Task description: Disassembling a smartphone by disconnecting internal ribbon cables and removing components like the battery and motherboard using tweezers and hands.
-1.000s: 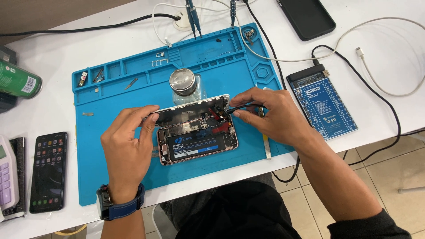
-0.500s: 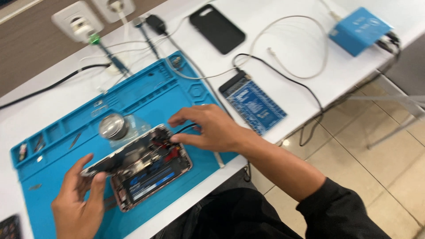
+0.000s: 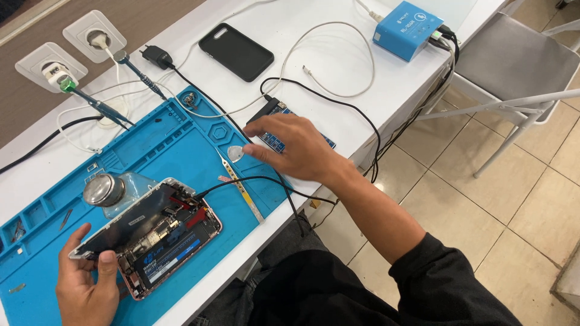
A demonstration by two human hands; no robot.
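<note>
Two bare hands, left hand [image 3: 84, 284] with no glove, right hand [image 3: 296, 148] likewise, right forearm bare, black long sleeve [image 3: 447, 278] pushed up toward the elbow, dark clothing [image 3: 284, 296] below.

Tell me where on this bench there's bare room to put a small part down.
Bare mat lies between the round metal weight and the right hand. Bare white table sits inside the white cable loop, right of the black phone. It is crowded around the opened phone, held by the left hand.
</note>
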